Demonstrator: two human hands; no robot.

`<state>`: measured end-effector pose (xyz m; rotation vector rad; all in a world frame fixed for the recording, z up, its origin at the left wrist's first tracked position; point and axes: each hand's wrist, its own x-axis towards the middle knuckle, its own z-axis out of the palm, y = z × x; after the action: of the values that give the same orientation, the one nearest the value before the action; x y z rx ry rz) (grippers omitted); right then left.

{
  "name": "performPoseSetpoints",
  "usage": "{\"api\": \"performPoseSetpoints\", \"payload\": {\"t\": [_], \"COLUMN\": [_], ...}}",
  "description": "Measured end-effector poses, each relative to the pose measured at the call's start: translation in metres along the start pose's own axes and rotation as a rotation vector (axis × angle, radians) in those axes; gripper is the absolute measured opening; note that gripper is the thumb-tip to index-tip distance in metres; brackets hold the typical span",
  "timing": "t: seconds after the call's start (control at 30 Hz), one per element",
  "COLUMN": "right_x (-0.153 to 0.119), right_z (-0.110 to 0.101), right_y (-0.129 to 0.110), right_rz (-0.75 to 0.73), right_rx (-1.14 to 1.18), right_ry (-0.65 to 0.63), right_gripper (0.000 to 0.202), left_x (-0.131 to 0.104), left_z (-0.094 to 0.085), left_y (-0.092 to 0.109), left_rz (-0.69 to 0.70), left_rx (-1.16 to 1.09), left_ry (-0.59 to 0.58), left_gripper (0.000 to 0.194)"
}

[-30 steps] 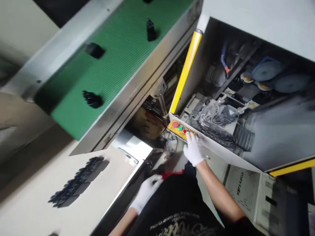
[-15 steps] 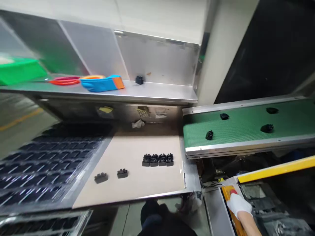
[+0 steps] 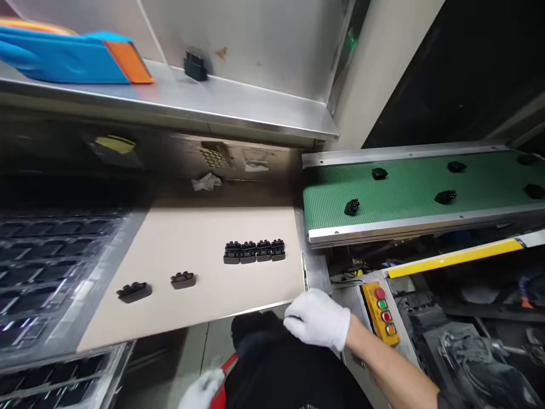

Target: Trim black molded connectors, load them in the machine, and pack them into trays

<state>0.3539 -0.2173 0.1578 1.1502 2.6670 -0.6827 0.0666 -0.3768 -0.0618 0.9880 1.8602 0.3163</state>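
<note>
My right hand, in a white glove, is near the front right corner of the cardboard-covered table, its fingers bent together; what they hold, if anything, is hidden. Low in the picture, my left hand, also gloved, is closed on a red tool whose shape is mostly cut off. A tight row of black parts lies on the table. Two more black parts, one at the left and one nearer the row, sit apart from each other.
Black parts ride on a green conveyor at the right. Beneath it are a yellow bar and a yellow button box. Black trays fill the left. A steel shelf holds a blue-orange object and a black part.
My right hand has left the button box and moved left to the table's front edge. My left hand has come into view with the red tool. The view has shifted.
</note>
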Motion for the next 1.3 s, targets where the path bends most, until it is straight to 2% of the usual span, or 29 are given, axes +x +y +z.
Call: {"api": "performPoseSetpoints", "payload": {"t": [0.07, 0.13, 0.17, 0.23, 0.3, 0.37, 0.43, 0.57, 0.73, 0.83, 1.13, 1.3], "right_x": [0.003, 0.014, 0.022, 0.042, 0.06, 0.073, 0.078, 0.078, 0.08, 0.08, 0.076, 0.08], "right_z": [-0.044, -0.087, -0.106, -0.135, -0.149, -0.15, -0.144, -0.136, -0.135, -0.136, -0.133, -0.133], "right_y": [0.011, 0.037, 0.055, 0.093, 0.127, 0.15, 0.161, 0.164, 0.166, 0.17, 0.176, 0.17], "right_rz": [-0.013, 0.144, 0.302, 0.645, 0.956, 1.153, 1.264, 1.432, 1.512, 1.517, 1.52, 1.559], "right_rx": [-0.088, -0.26, -0.347, -0.473, -0.522, -0.531, -0.543, -0.556, -0.585, -0.57, -0.531, -0.486], "right_ry": [0.157, 0.357, 0.467, 0.598, 0.579, 0.498, 0.477, 0.52, 0.572, 0.582, 0.596, 0.583], "right_gripper": [0.035, 0.037, 0.036, 0.033, 0.045, 0.055, 0.051, 0.047, 0.049, 0.047, 0.044, 0.047], "left_x": [0.022, 0.038, 0.043, 0.047, 0.045, 0.044, 0.048, 0.069, 0.091, 0.094, 0.087, 0.091], "left_z": [-0.032, -0.062, -0.074, -0.091, -0.101, -0.106, -0.113, -0.142, -0.195, -0.216, -0.239, -0.241], "left_y": [0.015, 0.037, 0.051, 0.079, 0.105, 0.124, 0.134, 0.13, 0.112, 0.106, 0.101, 0.112], "left_rz": [0.003, 0.02, 0.032, 0.083, 0.172, 0.275, 0.341, 0.368, 0.313, 0.258, 0.205, 0.216], "left_rx": [-0.076, -0.066, -0.05, -0.022, -0.011, -0.018, -0.04, -0.037, 0.004, 0.001, 0.054, 0.057], "left_ry": [-0.02, -0.024, -0.034, -0.097, -0.2, -0.324, -0.426, -0.514, -0.462, -0.431, -0.337, -0.292], "left_gripper": [0.049, 0.056, 0.058, 0.059, 0.054, 0.047, 0.041, 0.032, 0.033, 0.034, 0.038, 0.042]}}
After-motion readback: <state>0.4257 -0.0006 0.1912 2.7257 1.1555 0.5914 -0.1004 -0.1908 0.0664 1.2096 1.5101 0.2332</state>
